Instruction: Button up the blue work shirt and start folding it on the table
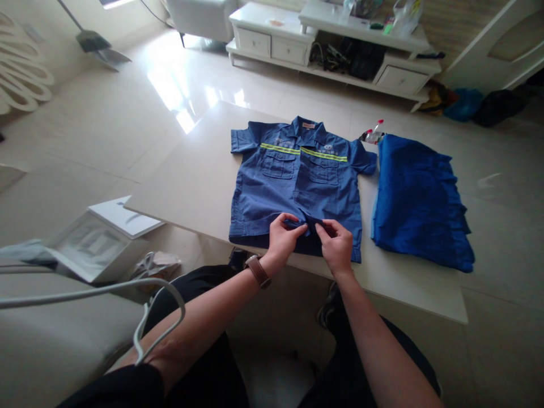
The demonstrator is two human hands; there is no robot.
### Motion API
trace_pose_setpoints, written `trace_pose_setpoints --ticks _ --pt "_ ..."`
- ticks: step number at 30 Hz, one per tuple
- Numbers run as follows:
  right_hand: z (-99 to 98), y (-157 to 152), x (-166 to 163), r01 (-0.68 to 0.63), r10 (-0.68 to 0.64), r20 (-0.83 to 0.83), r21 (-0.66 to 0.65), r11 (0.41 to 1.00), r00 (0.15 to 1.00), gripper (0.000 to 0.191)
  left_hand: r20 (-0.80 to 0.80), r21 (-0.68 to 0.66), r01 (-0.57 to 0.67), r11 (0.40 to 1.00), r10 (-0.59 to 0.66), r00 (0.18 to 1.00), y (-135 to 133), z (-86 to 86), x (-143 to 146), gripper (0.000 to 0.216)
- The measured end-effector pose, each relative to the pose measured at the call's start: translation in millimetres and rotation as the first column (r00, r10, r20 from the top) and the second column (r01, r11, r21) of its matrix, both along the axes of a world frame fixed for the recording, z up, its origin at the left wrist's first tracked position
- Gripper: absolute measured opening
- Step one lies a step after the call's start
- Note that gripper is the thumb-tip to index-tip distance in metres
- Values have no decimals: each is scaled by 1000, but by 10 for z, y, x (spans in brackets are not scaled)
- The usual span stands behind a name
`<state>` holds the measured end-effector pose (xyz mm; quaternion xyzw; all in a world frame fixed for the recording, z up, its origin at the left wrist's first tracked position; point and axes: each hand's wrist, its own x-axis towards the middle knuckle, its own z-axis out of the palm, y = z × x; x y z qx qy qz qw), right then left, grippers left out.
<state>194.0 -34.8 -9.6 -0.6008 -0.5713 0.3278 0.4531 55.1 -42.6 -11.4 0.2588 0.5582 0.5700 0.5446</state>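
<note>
A blue short-sleeved work shirt (272, 192) lies front up on the pale table (191, 164), collar away from me. Yellow reflective strips cross its chest above two flap pockets. Both hands are at the bottom of its front opening. My left hand (284, 235), with a brown-strapped watch on the wrist, pinches the left front edge near the hem. Close beside it, my right hand (335, 241) pinches the other front edge. The cloth between them is lifted a little, and the fingertips partly hide it. Right of the shirt lies a brighter blue folded cloth (419, 198).
Bottles with red caps (374, 131) show behind the table's far right edge. An open white box (97, 243) sits on the floor at left. A grey cable (106, 290) loops beside my left arm. A white TV cabinet (276, 42) and a dustpan (102, 50) stand farther back.
</note>
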Motion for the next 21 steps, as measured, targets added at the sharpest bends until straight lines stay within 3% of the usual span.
trace_pose_setpoints --ticks 12,17,21 --pt "53 -32 -75 -125 125 5 60 990 992 24 -334 165 25 986 32 942 -7 33 -5 17" --pt "121 -25 -51 -165 166 0 50 985 986 36 -296 159 19 987 29 955 -5 47 0 19" --pt "81 -12 -56 -148 148 -13 27 989 989 25 -234 150 22 988 14 972 -19 68 14 20"
